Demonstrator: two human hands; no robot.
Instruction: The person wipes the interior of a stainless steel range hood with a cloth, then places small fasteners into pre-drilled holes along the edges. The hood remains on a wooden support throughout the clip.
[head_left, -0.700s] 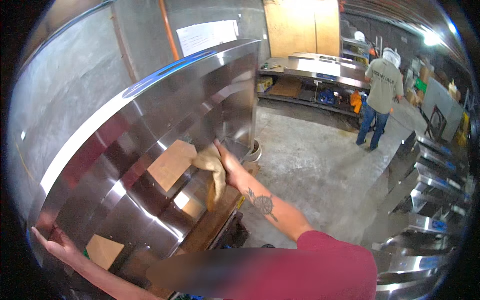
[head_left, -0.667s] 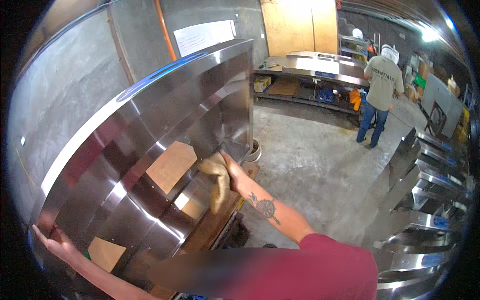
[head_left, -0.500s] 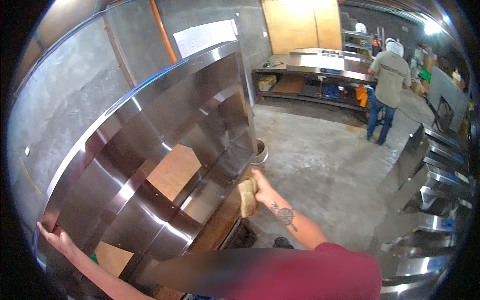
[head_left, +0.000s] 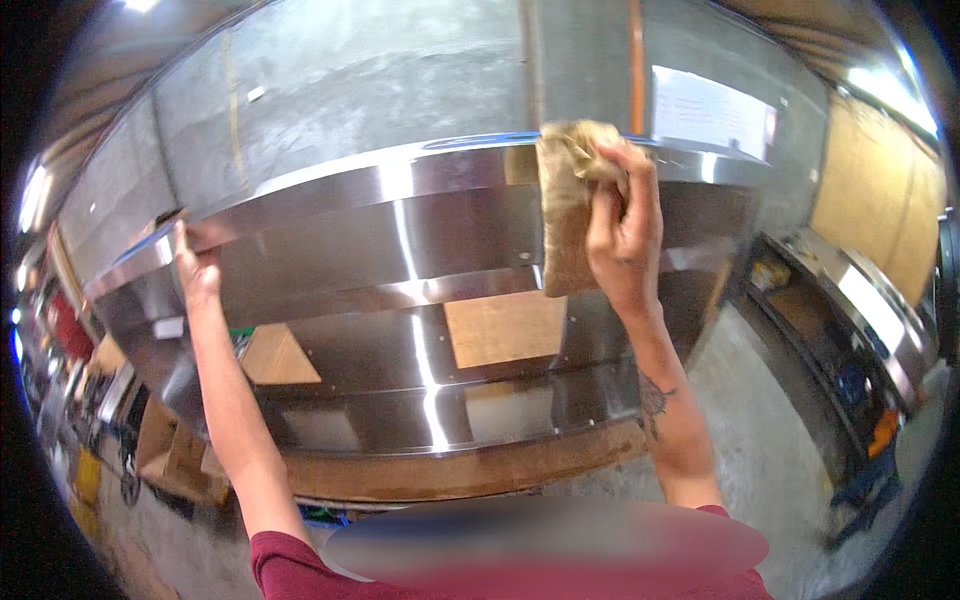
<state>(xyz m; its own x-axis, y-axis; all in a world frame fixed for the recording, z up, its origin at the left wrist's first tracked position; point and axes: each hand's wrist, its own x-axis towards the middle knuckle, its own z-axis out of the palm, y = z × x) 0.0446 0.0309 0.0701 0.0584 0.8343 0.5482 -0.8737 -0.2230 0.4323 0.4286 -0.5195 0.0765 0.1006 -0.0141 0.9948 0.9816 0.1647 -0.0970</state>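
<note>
A large open-fronted stainless steel hood point(head_left: 310, 245) stands in front of me on a brown wooden or cardboard base point(head_left: 450, 475). Its long upper rim has blue film along it. My left hand point(head_left: 200, 268) holds this rim near the left end, some of its fingers hidden. Right of the middle, my right hand point(head_left: 625, 235) grips a folded tan rag point(head_left: 566, 225), which hangs down over the rim and part of the inner face. Through cut-outs in the hood, a light brown panel point(head_left: 505, 330) shows.
Behind the hood rises a grey wall point(head_left: 400, 80) with an orange pipe point(head_left: 637, 65) and a white sheet with writing point(head_left: 712, 115). To the right is a dark workbench point(head_left: 800, 340) with steel pieces on top. Cardboard boxes point(head_left: 175, 455) lie at the lower left.
My view has swung left to face the hood. My right hand has carried the rag from low at the hood's right end up to its upper rim. My left hand stays at the rim.
</note>
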